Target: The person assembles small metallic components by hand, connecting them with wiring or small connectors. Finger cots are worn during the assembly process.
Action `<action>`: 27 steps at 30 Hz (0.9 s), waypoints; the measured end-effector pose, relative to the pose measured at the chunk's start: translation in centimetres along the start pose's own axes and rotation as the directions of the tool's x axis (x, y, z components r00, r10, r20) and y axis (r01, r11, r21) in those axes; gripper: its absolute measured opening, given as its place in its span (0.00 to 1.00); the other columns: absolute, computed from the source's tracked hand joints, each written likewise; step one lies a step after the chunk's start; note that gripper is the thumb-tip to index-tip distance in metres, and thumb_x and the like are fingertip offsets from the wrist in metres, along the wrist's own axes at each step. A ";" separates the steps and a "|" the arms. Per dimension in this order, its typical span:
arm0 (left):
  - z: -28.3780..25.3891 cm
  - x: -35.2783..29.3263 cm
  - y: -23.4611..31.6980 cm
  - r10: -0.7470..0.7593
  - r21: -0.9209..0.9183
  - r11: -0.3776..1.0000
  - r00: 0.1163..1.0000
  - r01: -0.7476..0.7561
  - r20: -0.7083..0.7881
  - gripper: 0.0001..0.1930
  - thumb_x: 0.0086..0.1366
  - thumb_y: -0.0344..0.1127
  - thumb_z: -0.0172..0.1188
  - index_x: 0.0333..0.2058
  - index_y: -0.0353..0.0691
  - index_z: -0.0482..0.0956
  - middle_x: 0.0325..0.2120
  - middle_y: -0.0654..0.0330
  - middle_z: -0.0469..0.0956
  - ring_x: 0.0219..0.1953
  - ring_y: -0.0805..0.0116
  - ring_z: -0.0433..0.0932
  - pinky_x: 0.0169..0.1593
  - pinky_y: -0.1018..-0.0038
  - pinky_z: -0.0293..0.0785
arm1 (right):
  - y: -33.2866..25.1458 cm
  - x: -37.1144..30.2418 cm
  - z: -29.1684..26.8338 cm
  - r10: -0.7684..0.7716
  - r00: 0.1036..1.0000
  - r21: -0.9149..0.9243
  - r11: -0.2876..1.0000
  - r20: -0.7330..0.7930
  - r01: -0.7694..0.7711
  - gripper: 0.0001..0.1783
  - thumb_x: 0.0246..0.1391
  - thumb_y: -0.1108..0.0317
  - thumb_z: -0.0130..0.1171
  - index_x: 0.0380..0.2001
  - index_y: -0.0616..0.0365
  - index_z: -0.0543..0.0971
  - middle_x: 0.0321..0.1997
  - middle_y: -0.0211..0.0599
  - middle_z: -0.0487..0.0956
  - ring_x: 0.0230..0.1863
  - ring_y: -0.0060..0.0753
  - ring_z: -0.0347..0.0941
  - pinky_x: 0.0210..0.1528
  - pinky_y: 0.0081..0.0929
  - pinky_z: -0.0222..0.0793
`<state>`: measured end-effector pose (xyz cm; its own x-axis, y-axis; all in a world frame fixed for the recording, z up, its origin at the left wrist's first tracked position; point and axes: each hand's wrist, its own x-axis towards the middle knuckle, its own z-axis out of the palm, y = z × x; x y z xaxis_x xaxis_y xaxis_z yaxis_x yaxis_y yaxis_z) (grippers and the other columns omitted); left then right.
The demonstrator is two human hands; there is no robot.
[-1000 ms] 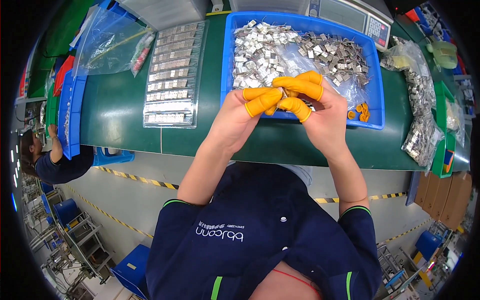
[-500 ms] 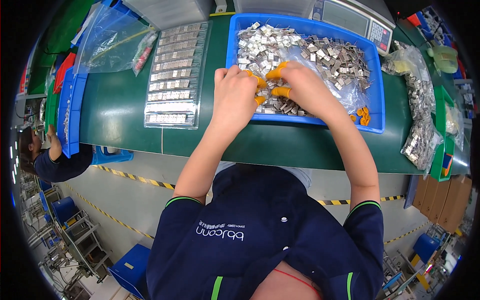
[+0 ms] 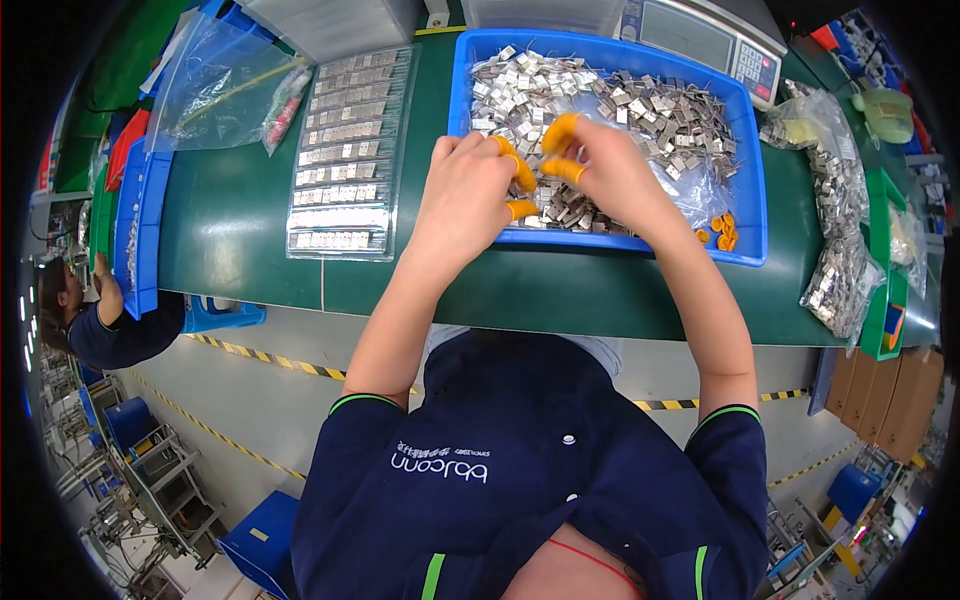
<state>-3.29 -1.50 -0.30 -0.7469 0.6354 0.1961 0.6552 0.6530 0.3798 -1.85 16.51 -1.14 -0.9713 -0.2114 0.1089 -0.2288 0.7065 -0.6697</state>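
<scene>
A blue tray [image 3: 610,238] holds a heap of small silver metal parts with thin wire leads [image 3: 640,110]. Over its near left part, my left hand [image 3: 468,190] is curled, with orange finger cots on the fingers and thumb. What its fingers grip is hidden from above. Facing it, my right hand [image 3: 615,170] is raised a little over the heap, orange-covered fingertips bent toward the thumb in a pinch. Anything between them is too blurred and small to make out. A clear plastic tray [image 3: 392,225] with rows of similar silver parts lies to the left.
Spare orange finger cots [image 3: 726,232] sit in the blue tray's near right corner. Behind it stands a scale [image 3: 755,65]. Bagged metal parts [image 3: 838,280] lie at the right, a clear bag [image 3: 215,95] at the far left. Another person [image 3: 110,320] works beyond the table's left end.
My right hand has lifted slightly, and its fingertips have drawn closer together. My left hand has barely shifted, staying curled over the tray.
</scene>
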 end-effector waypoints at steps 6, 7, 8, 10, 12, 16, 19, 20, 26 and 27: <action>0.7 1.4 -0.1 0.053 0.059 0.996 0.954 -0.073 0.296 0.06 0.42 0.30 0.62 0.23 0.37 0.79 0.24 0.55 0.74 0.34 0.60 0.72 0.42 0.68 0.60 | 0.4 -0.6 -1.4 0.151 0.982 0.323 0.940 -0.109 -0.109 0.09 0.43 0.75 0.60 0.32 0.57 0.80 0.31 0.36 0.78 0.31 0.28 0.75 0.35 0.21 0.71; 0.7 1.7 0.0 0.041 0.066 0.995 0.932 -0.069 0.360 0.07 0.42 0.29 0.61 0.24 0.38 0.80 0.24 0.54 0.75 0.32 0.59 0.73 0.41 0.67 0.62 | 0.5 -0.8 -1.5 0.152 0.982 0.324 0.940 -0.110 -0.109 0.09 0.43 0.75 0.60 0.32 0.57 0.80 0.31 0.36 0.78 0.31 0.28 0.75 0.35 0.21 0.71; 0.4 1.9 0.1 0.041 0.067 0.995 0.932 -0.070 0.361 0.07 0.42 0.29 0.61 0.24 0.38 0.80 0.24 0.54 0.75 0.32 0.59 0.73 0.41 0.67 0.62 | 0.5 -1.0 -1.5 0.236 0.969 0.481 0.860 -0.075 -0.172 0.10 0.44 0.76 0.59 0.33 0.61 0.78 0.33 0.36 0.78 0.33 0.27 0.75 0.37 0.21 0.71; -0.2 2.3 0.5 0.120 0.090 0.980 0.884 -0.179 0.451 0.09 0.42 0.30 0.61 0.26 0.37 0.80 0.24 0.51 0.76 0.29 0.56 0.75 0.37 0.66 0.68 | 0.5 -1.5 -1.8 0.316 0.948 0.621 0.749 -0.029 -0.231 0.10 0.45 0.78 0.58 0.35 0.65 0.77 0.35 0.36 0.77 0.35 0.27 0.75 0.40 0.20 0.71; -0.5 2.2 0.1 0.150 0.058 0.980 0.896 -0.192 0.419 0.09 0.43 0.30 0.61 0.27 0.37 0.80 0.24 0.51 0.76 0.28 0.55 0.75 0.35 0.67 0.70 | 0.5 -1.9 -2.0 0.332 0.941 0.667 0.716 -0.066 -0.205 0.12 0.43 0.80 0.58 0.35 0.67 0.76 0.37 0.39 0.77 0.37 0.28 0.75 0.42 0.22 0.72; -2.2 1.6 0.2 0.096 -0.063 0.994 0.974 -0.084 0.207 0.10 0.47 0.29 0.60 0.31 0.37 0.80 0.25 0.50 0.76 0.29 0.56 0.75 0.36 0.70 0.71 | 0.8 -2.7 -1.8 0.280 0.947 0.668 0.736 -0.155 -0.108 0.13 0.43 0.80 0.59 0.36 0.66 0.76 0.37 0.38 0.77 0.36 0.28 0.75 0.41 0.22 0.72; -2.2 0.6 0.3 -0.131 -0.385 0.919 0.988 0.088 -0.086 0.12 0.51 0.27 0.58 0.37 0.39 0.78 0.27 0.52 0.76 0.29 0.60 0.75 0.38 0.73 0.70 | -0.6 -3.0 -1.6 0.268 0.939 0.701 0.712 -0.213 -0.044 0.12 0.43 0.79 0.60 0.35 0.64 0.77 0.34 0.36 0.77 0.36 0.26 0.75 0.41 0.20 0.71; -2.2 0.4 0.2 -0.155 -0.483 0.871 0.983 0.090 -0.097 0.11 0.54 0.26 0.56 0.38 0.36 0.77 0.32 0.53 0.77 0.31 0.60 0.76 0.38 0.75 0.71 | -0.9 -3.2 -1.5 0.286 0.944 0.741 0.668 -0.166 -0.072 0.12 0.43 0.79 0.60 0.35 0.64 0.78 0.34 0.36 0.77 0.36 0.27 0.75 0.41 0.20 0.72; -1.9 -1.0 1.9 -0.433 -0.977 0.100 0.892 0.191 0.130 0.11 0.58 0.26 0.55 0.39 0.27 0.73 0.35 0.55 0.76 0.37 0.68 0.77 0.38 0.79 0.71 | -2.2 -3.2 -0.1 0.156 0.939 0.553 0.832 -0.305 0.041 0.11 0.46 0.74 0.59 0.36 0.63 0.78 0.35 0.34 0.76 0.41 0.25 0.71 0.43 0.20 0.65; -1.8 -1.1 2.0 -0.434 -0.977 0.099 0.892 0.190 0.129 0.11 0.58 0.26 0.55 0.39 0.27 0.73 0.35 0.55 0.76 0.37 0.68 0.77 0.38 0.79 0.71 | -2.5 -3.2 0.1 0.155 0.940 0.552 0.833 -0.303 0.041 0.11 0.46 0.74 0.59 0.36 0.63 0.78 0.35 0.34 0.76 0.41 0.25 0.71 0.43 0.20 0.65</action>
<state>-1.32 -1.64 1.92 -0.9357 0.3362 -0.1066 -0.1872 -0.2172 0.9580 1.87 15.37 0.15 -0.9683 0.1157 0.2212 -0.1944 0.2067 -0.9589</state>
